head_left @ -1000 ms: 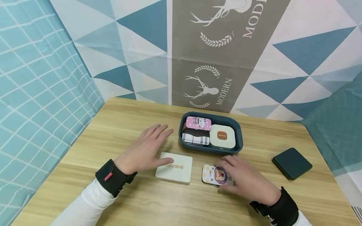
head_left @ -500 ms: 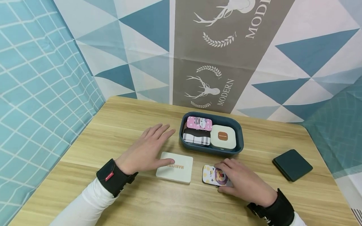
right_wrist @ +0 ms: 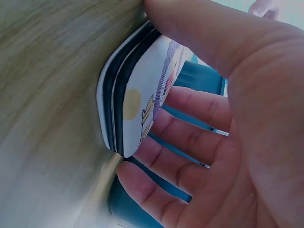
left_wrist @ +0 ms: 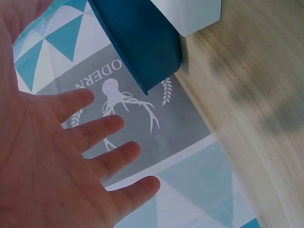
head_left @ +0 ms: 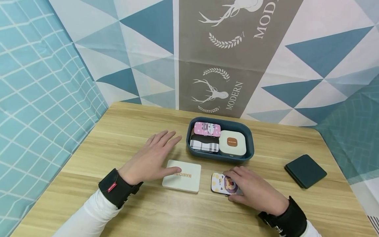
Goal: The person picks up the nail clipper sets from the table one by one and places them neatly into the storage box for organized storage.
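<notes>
My right hand (head_left: 256,191) is over the right part of a small lion-print case (head_left: 218,184) with yellow dots, lying on the table. In the right wrist view the thumb is at one edge of the case (right_wrist: 135,99) and the curled fingers are at the opposite edge, gripping it across. My left hand (head_left: 149,161) hovers with spread fingers beside a flat white case marked MANICURE (head_left: 188,182); its thumb overlaps the case in the head view. Nothing is held in that palm (left_wrist: 47,166).
Behind both cases, a dark blue tray (head_left: 250,144) holds a pink cartoon-print tin (head_left: 208,129), a black-and-plaid pouch (head_left: 204,144) and a cream square case (head_left: 233,148). A dark green square case (head_left: 306,171) lies at right. Patterned cloth (head_left: 207,62) hangs beyond the wooden table (head_left: 189,214).
My right hand has shifted slightly left and closed in on the lion-print case. The left hand and the other things stay in place; the head view has swayed a little.
</notes>
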Action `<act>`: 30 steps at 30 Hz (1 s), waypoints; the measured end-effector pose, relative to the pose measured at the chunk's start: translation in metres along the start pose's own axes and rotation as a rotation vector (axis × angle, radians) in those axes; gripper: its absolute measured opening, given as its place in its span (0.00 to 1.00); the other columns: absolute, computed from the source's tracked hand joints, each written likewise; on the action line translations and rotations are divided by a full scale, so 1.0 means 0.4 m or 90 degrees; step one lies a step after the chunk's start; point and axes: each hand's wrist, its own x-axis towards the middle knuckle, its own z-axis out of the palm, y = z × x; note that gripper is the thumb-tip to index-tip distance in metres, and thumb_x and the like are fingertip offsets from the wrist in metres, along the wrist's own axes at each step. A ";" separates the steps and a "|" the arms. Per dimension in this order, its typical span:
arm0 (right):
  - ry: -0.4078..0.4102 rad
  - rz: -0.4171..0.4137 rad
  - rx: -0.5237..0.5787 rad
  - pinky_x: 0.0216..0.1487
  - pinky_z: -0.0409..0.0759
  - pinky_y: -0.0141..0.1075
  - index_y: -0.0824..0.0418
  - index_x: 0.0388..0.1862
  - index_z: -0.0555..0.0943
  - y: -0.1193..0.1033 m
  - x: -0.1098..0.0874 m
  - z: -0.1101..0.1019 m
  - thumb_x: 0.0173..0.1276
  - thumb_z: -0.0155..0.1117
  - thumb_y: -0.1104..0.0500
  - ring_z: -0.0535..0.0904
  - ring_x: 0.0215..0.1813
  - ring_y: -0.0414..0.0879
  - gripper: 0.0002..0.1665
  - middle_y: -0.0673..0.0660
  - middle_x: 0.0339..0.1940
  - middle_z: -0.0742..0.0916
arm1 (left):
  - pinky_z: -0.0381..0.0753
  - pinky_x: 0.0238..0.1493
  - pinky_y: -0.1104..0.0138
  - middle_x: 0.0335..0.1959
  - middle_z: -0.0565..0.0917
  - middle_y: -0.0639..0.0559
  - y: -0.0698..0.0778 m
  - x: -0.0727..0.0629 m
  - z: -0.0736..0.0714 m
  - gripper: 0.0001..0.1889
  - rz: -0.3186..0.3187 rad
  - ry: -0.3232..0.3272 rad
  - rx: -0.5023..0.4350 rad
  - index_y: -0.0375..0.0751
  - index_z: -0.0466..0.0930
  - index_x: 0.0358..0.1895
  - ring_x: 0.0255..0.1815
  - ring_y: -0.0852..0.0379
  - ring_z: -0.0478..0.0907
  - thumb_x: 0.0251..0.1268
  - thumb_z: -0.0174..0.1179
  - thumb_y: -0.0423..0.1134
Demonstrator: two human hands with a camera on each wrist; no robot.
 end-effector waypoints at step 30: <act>0.000 -0.027 0.006 0.66 0.80 0.52 0.56 0.72 0.78 -0.005 -0.002 -0.011 0.67 0.80 0.44 0.78 0.63 0.46 0.39 0.51 0.62 0.83 | 0.58 0.79 0.37 0.83 0.63 0.40 0.000 -0.004 -0.001 0.55 -0.001 0.004 -0.007 0.45 0.61 0.84 0.83 0.34 0.56 0.61 0.70 0.71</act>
